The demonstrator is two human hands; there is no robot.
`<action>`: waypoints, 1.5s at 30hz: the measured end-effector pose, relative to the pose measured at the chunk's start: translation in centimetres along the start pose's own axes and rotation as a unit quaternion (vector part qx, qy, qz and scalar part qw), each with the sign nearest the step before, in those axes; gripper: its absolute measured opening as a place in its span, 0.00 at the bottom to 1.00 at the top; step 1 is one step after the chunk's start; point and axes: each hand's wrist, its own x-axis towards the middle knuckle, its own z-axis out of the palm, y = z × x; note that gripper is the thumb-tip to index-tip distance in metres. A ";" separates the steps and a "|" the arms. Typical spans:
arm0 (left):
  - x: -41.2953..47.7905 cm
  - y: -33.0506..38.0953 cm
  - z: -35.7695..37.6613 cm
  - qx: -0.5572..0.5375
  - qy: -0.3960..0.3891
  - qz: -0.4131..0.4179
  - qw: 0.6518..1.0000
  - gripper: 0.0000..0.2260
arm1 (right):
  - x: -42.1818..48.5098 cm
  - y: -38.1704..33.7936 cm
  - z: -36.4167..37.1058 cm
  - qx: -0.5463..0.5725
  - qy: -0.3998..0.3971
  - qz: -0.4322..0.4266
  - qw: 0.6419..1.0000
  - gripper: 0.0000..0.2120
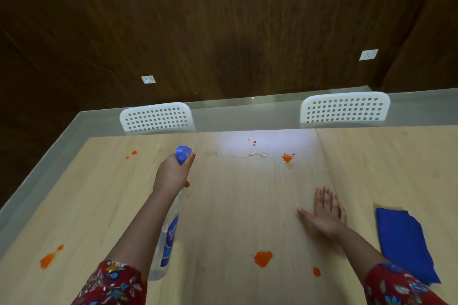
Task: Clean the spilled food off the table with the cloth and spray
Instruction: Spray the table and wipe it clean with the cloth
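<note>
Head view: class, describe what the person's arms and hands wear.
Each arm wears a red fabric sleeve printed with blue and pale flowers: the left sleeve and the right sleeve. Forearms are bare beyond them. The left hand has orange-red painted nails; the right hand shows no ring.

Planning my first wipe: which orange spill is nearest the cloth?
The small spot at the near edge; the rounder blob beside it lies farther left.

Spray bottle (pixel 169 235) label unreadable (trigger out of sight under left hand (pixel 173 173))
</note>
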 end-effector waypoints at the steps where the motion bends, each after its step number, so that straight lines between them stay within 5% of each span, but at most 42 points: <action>1: -0.5 -0.2 0.2 -0.006 -0.008 -0.006 1.000 0.18 | 0.0 0.0 0.0 -0.001 -0.001 -0.001 1.000 0.47; 14: -8.1 1.0 3.9 -0.101 -0.175 0.011 0.979 0.15 | -0.3 -0.3 -0.3 0.021 -0.002 0.010 1.000 0.42; 25: -13.1 4.1 6.6 -0.083 -0.284 0.055 0.954 0.14 | -1.6 0.5 -1.1 0.236 0.042 -0.032 0.970 0.30; 39: -13.4 -7.3 -2.3 -0.103 -0.109 -0.068 0.986 0.19 | -4.1 -1.0 3.7 0.215 0.150 -0.038 0.964 0.28; 45: -13.5 -10.4 -4.4 -0.079 -0.149 -0.082 0.982 0.17 | -7.9 -0.8 8.4 0.198 0.199 -0.041 0.959 0.27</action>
